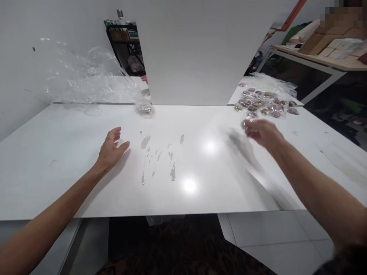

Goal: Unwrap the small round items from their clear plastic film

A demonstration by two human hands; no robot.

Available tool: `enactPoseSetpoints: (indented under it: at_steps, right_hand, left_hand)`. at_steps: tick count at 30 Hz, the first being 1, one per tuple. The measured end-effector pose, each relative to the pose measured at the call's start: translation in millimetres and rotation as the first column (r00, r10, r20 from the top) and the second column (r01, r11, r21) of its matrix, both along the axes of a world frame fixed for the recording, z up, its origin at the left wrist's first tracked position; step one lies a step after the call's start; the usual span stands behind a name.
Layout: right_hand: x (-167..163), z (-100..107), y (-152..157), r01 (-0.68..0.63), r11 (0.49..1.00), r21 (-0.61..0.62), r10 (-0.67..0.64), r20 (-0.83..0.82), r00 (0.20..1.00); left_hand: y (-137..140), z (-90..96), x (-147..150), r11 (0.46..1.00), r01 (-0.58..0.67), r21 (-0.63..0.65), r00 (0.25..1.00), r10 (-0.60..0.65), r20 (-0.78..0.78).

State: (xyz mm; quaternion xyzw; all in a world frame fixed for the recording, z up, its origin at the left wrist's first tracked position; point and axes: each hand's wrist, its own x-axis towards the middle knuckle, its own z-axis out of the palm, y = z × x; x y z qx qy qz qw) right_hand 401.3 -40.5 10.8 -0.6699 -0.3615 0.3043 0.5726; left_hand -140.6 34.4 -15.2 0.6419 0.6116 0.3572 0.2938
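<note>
My right hand [259, 131] is above the right part of the white table [200, 198], its fingers pinched on a small wrapped piece [244, 124] that is blurred and mostly covered by the fingertips. Just beyond it lies a heap of small brown and pink pieces [258, 105] in clear wrapping. On the left, my left hand [111, 149] is held over the tabletop with the thumb apart from the loosely bent fingers and nothing between them. Farther back, a single piece in a clear bag [145, 110] lies at the table's rear edge.
A white upright panel [189, 53] stands behind the table's middle. Crumpled clear plastic bags [91, 80] are heaped at the back left. Beyond are a black shelf rack [126, 46] and, at right, another table [309, 57] with boxes. Grey worn marks [172, 172] spot the tabletop.
</note>
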Motion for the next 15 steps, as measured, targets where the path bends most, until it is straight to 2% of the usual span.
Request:
enactPoseSetpoints:
  at_steps: [3, 5, 6, 9, 11, 13, 15]
  right_hand:
    - [37.4, 33.8, 63.5, 0.173, 0.977, 0.128, -0.16, -0.105, 0.982]
    - [39.6, 42.7, 83.0, 0.22, 0.962, 0.164, -0.197, -0.144, 0.97]
    - [33.2, 40.7, 84.1, 0.221, 0.962, 0.162, -0.196, -0.16, 0.968]
    - [-9.8, 14.8, 58.4, 0.095, 0.991, 0.089, -0.078, -0.177, 0.981]
    - [-49.7, -7.0, 27.9, -0.11, 0.994, 0.011, 0.11, -0.158, 0.981]
    - [-91.5, -22.1, -2.0, -0.283, 0.959, -0.028, 0.275, -0.155, 0.949]
    - [-130.7, -28.4, -25.1, -0.427, 0.904, -0.023, 0.42, -0.137, 0.897]
  left_hand:
    - [-9.7, -2.5, -3.3, 1.0, -0.005, 0.002, 1.0, 0.005, -0.021]
    - [-14.1, -3.6, -3.5, 1.0, 0.001, -0.002, 1.0, -0.001, -0.022]
    - [-16.1, -4.1, -3.2, 1.0, 0.008, -0.005, 1.0, -0.008, -0.022]
    - [-17.6, -4.8, 0.5, 0.999, 0.029, -0.024, 0.999, -0.03, -0.031]
    - [-10.3, -3.6, 7.0, 0.999, 0.041, -0.013, 0.998, -0.041, -0.046]
    - [5.0, -1.3, 18.0, 0.999, 0.047, 0.012, 0.997, -0.046, -0.067]
    - [25.6, 1.2, 32.9, 0.998, 0.042, 0.038, 0.995, -0.038, -0.091]
